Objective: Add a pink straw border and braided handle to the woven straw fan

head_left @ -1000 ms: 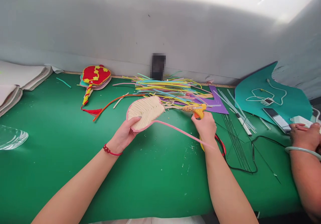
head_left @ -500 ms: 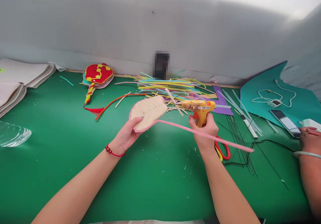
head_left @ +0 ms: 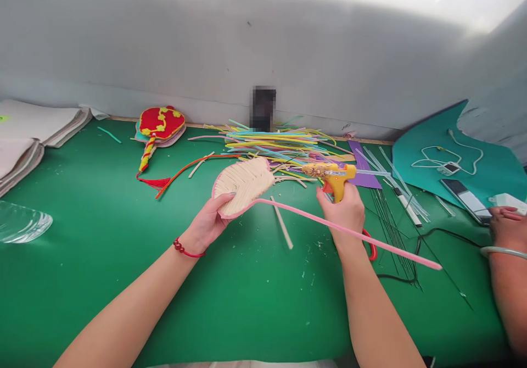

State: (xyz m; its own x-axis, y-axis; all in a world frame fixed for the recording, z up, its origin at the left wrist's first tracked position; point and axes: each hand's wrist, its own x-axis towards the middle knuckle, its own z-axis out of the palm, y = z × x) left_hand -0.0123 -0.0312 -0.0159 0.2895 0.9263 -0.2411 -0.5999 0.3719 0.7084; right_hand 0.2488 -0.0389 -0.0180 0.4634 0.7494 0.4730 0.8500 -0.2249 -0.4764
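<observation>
My left hand point(head_left: 212, 219) pinches the lower edge of a cream fan-shaped panel point(head_left: 245, 184), its thumb on top. Pink pipe cleaner point(head_left: 354, 232) borders the panel's edge, and a long free end of it stretches to the right, passing in front of my right wrist. My right hand point(head_left: 345, 214) is wrapped round the grip of a yellow hot glue gun point(head_left: 335, 177). The gun's nozzle points left, a short way from the panel's right side, and a clear glue stick point(head_left: 373, 173) sticks out of its back. A short cream pipe cleaner piece point(head_left: 282, 222) lies below the panel.
Behind lies a heap of coloured pipe cleaners point(head_left: 280, 141). A red and yellow fan point(head_left: 161, 123) with a tassel rests at back left. Scissors point(head_left: 370, 244), thin wires point(head_left: 393, 230) and a phone point(head_left: 465, 200) are to the right, near another person's hand point(head_left: 508, 225). A glass point(head_left: 24, 222) stands left.
My right hand and the glue gun have shifted slightly right, away from the panel. The short cream piece that was by the nozzle now lies lower on the table. The pink free end has swung downward.
</observation>
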